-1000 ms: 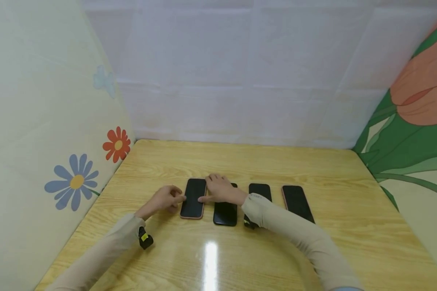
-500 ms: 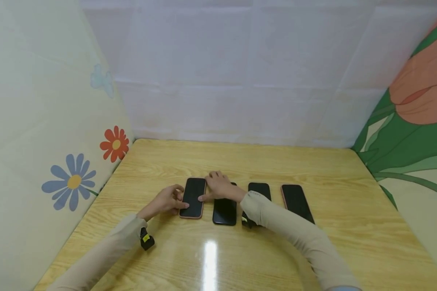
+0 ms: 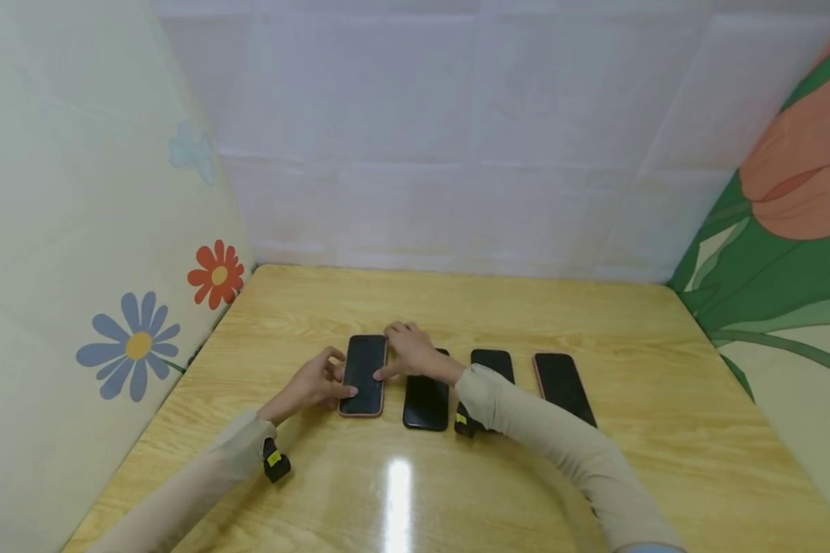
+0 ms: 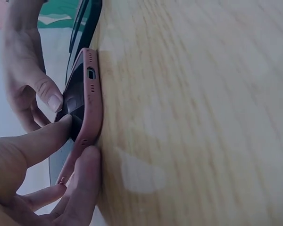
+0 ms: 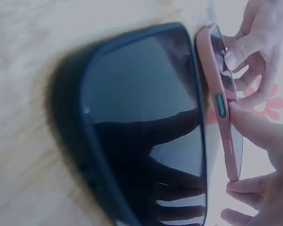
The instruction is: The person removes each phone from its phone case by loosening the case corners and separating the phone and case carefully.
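A smartphone in a pink case (image 3: 364, 367) lies screen up at the left end of a row of phones. My left hand (image 3: 314, 382) grips its left side, with the thumb on the screen and the fingers along the case's edge. From the opposite side my right hand (image 3: 413, 355) holds the same phone, thumb on the screen's right margin and fingers near the top right corner. The left wrist view shows the charging port end of the pink case (image 4: 92, 94). A black-cased smartphone (image 3: 426, 403) lies partly under my right hand and wrist.
Further right are another black phone (image 3: 493, 361), partly covered by my right sleeve, and a pink-edged phone (image 3: 566, 388). All rest on a wood-grain table (image 3: 318, 476). A white cloth (image 3: 456, 153) hangs behind, with flower-patterned cloths at both sides.
My left thumb has moved from the pink-cased phone's edge onto its screen. The phone has shifted slightly left, with both hands on it. The other phones stay in place.
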{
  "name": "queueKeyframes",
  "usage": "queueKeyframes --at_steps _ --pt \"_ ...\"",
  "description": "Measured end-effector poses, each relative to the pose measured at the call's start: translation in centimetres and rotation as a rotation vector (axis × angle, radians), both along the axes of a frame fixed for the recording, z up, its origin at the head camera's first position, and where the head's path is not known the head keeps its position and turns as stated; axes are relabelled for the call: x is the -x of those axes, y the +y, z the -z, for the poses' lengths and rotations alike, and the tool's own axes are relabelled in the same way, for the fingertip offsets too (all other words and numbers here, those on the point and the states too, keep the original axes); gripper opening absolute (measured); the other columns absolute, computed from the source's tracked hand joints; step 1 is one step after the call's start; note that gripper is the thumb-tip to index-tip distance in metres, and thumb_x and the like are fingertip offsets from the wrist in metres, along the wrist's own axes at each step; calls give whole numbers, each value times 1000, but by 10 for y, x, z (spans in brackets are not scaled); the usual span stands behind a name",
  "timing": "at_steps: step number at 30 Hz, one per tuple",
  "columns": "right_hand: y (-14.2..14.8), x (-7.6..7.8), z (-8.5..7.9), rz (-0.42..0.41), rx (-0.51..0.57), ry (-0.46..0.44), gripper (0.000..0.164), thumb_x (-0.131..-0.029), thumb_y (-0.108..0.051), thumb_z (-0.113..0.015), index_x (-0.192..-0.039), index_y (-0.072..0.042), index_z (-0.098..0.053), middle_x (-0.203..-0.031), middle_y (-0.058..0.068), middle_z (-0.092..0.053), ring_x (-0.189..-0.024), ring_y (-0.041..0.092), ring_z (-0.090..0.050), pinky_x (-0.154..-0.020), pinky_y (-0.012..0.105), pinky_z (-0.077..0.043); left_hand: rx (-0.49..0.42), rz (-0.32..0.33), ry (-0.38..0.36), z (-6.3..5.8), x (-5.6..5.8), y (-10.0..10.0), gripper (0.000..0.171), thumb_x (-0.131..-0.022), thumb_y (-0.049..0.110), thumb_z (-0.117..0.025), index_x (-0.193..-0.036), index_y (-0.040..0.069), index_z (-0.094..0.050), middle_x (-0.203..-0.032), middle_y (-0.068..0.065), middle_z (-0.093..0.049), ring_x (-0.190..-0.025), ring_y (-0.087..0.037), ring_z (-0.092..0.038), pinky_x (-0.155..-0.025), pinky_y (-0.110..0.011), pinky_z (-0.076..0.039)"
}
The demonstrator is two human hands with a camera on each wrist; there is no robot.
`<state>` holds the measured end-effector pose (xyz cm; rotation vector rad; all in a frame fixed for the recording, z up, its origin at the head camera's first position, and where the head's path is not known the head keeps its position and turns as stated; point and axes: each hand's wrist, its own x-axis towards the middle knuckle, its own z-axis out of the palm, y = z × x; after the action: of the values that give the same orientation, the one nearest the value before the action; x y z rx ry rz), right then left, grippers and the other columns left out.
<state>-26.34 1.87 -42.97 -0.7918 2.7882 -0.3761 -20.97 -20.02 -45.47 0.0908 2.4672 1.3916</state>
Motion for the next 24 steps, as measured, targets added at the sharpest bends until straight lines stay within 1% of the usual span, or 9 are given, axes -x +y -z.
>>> queueKeyframes --at_steps 3,8,10,12,14,19,21,24 --pt "-3 -2 -2 -17 4 36 90 -80 -53 -78 -146 -4 -42 -150 11 -40 -135 34 -36 -106 51 -39 3 6 -5 -2 -1 0 66 -80 6 -83 -130 -2 -41 -103 -20 -58 -71 -23 -64 -60 -35 -59" --pt "-4 -5 -1 -21 17 70 90 -79 -53 -80 -145 -3 -44 -150 10 -39 -134 33 -37 -105 51 -39 38 27 -39 -5 1 1 81 -80 8 -83 -142 -8 -34 -109 -24 -57 -77 -23 -64 -63 -36 -59" --pt "-4 -6 -1 -15 30 77 90 -79 -52 -80 -145 -4 -44 -150 9 -39 -133 33 -38 -105 52 -39 56 34 -56 -6 3 2 86 -80 9 -83 -145 -10 -31 -109 -23 -58 -79 -22 -64 -65 -36 -59" --pt "-3 -8 -1 -11 43 82 89 -79 -52 -80 -145 -4 -45 -150 9 -39 -133 33 -38 -104 52 -39 58 36 -77 -7 5 3 87 -79 9 -84 -145 -12 -31 -109 -22 -60 -80 -22 -65 -67 -35 -58" --pt "-2 -10 -2 -11 58 82 88 -79 -51 -80 -145 -5 -45 -150 8 -39 -133 33 -38 -103 53 -39 55 47 -99 -7 7 4 82 -80 7 -83 -142 -15 -33 -107 -21 -62 -81 -22 -65 -68 -35 -58" --pt "-2 -13 -4 -12 88 79 87 -80 -51 -80 -145 -6 -45 -151 7 -39 -132 33 -38 -103 53 -39 19 37 -150 -10 9 5 72 -78 2 -82 -133 -15 -39 -105 -20 -61 -81 -23 -64 -70 -35 -58" --pt "-3 -14 -3 -7 96 81 87 -80 -51 -80 -145 -6 -44 -151 7 -38 -132 33 -38 -103 53 -38 1 14 -170 -10 9 4 71 -78 2 -81 -133 -13 -39 -107 -21 -60 -82 -23 -63 -71 -36 -57" --pt "-3 -15 -3 0 93 84 88 -80 -51 -79 -146 -6 -43 -152 7 -37 -133 32 -38 -104 53 -38 -3 1 -194 -10 9 3 67 -81 3 -78 -133 -11 -38 -114 -24 -57 -86 -25 -62 -75 -37 -56"
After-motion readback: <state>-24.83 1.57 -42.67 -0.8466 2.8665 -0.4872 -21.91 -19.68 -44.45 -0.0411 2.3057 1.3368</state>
